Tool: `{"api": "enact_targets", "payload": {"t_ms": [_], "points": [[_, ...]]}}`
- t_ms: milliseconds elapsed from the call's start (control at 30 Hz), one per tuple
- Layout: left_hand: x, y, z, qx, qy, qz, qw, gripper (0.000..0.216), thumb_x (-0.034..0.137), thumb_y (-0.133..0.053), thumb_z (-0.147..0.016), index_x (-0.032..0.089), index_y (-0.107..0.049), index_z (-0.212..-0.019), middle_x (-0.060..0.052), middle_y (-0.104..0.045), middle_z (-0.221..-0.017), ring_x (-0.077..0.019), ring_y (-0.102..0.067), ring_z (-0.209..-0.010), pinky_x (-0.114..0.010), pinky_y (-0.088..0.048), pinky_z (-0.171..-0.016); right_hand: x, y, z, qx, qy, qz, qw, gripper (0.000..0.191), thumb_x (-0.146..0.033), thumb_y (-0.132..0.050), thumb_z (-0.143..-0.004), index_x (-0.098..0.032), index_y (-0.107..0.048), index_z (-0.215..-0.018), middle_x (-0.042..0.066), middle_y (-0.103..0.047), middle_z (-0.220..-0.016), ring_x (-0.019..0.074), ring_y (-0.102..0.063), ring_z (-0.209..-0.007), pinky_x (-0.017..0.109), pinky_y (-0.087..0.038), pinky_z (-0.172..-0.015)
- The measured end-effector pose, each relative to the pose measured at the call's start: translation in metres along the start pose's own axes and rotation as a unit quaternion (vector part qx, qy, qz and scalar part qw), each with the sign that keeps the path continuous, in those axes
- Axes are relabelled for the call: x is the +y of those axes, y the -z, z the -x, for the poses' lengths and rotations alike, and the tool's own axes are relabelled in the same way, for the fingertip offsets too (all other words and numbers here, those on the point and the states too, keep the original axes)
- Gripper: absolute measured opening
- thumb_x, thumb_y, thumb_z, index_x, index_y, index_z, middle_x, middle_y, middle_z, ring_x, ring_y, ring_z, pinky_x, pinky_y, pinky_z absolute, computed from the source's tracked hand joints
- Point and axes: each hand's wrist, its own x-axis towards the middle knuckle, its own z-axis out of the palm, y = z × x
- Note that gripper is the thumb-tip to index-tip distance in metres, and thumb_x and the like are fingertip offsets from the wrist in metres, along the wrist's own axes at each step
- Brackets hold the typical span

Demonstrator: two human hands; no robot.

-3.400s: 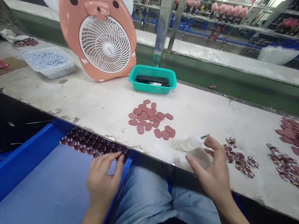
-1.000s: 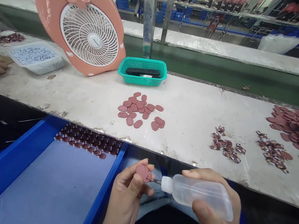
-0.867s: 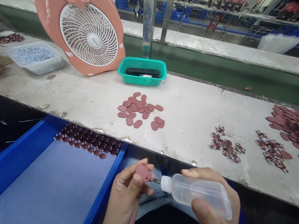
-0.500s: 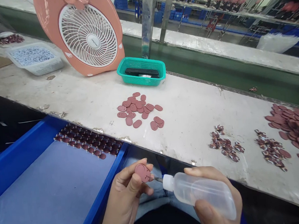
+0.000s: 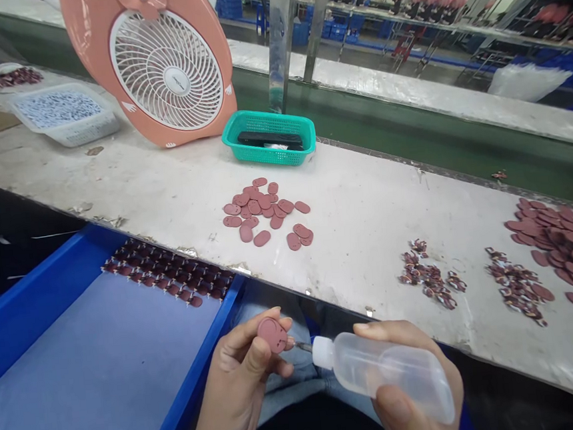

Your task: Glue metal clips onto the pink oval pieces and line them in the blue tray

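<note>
Through the head camera I see the left hand (image 5: pixel 238 380) pinching a flat, dusty-red oval piece (image 5: pixel 271 335) between thumb and fingers, its face turned up, above the lap and just beyond the front edge of the white-topped worktable (image 5: pixel 367 221). The right hand (image 5: pixel 439 352) is wrapped around a translucent plastic squeeze bottle (image 5: pixel 390 370), tilted so that its white cap (image 5: pixel 322 352) faces the left hand. The thin dark nozzle (image 5: pixel 303 347) ends right beside the held oval; I cannot tell whether the two touch. To the left of the hands I have a blue tray (image 5: pixel 80 380), with rows of small dark-red assembled pieces (image 5: pixel 171 272) along its far side. On the table in front, a loose spread of dusty-red ovals (image 5: pixel 266 207) lies near a teal perforated plastic basket (image 5: pixel 270 157), which stands beside a coral-coloured fan (image 5: pixel 174 77). Over on the right I make out two clusters of small mixed-colour parts (image 5: pixel 429 276) and a larger heap of dusty-red ovals (image 5: pixel 565 247).
</note>
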Motion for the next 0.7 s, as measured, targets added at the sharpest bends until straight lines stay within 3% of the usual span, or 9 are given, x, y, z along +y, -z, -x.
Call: {"api": "enact_targets", "payload": {"t_ms": [233,467,700], "points": [[-0.0008,0.0012,0.0008,0.0,-0.009,-0.006,1.0,0.042,0.05,-0.092,-0.054,0.022,-0.083,-0.084,-0.007,-0.077,-0.078,-0.0167,-0.066,-0.067,-0.02,-0.054,-0.05,0.0019,0.0001,-0.0006,-0.012,-0.015,-0.03,0.999,0.031,-0.048,-0.066,-0.09,-0.027,-0.067,-0.113,-0.006,-0.05,-0.049,0.0101,-0.04,-0.034,0.024,-0.031,-0.035],[-0.0004,-0.0013,0.0027,0.007,-0.009,-0.009,1.0,0.041,0.05,-0.092,-0.053,0.023,-0.084,-0.082,-0.007,-0.077,-0.079,-0.0158,-0.066,-0.066,-0.019,-0.054,-0.049,0.0032,0.0007,-0.0018,-0.051,-0.032,-0.044,0.997,0.028,-0.044,-0.067,-0.09,-0.028,-0.066,-0.114,-0.005,-0.055,-0.053,0.0102,-0.043,-0.037,0.023,-0.036,-0.038],[-0.0022,-0.0029,0.0021,0.015,-0.013,0.001,1.0,0.042,0.047,-0.094,-0.052,0.02,-0.083,-0.082,-0.008,-0.078,-0.08,-0.0166,-0.066,-0.065,-0.02,-0.054,-0.048,0.005,-0.0035,-0.0007,0.004,-0.041,-0.067,0.997,0.026,-0.041,-0.072,-0.085,-0.025,-0.071,-0.105,-0.003,-0.057,-0.055,0.0108,-0.046,-0.041,0.022,-0.036,-0.039]]}}
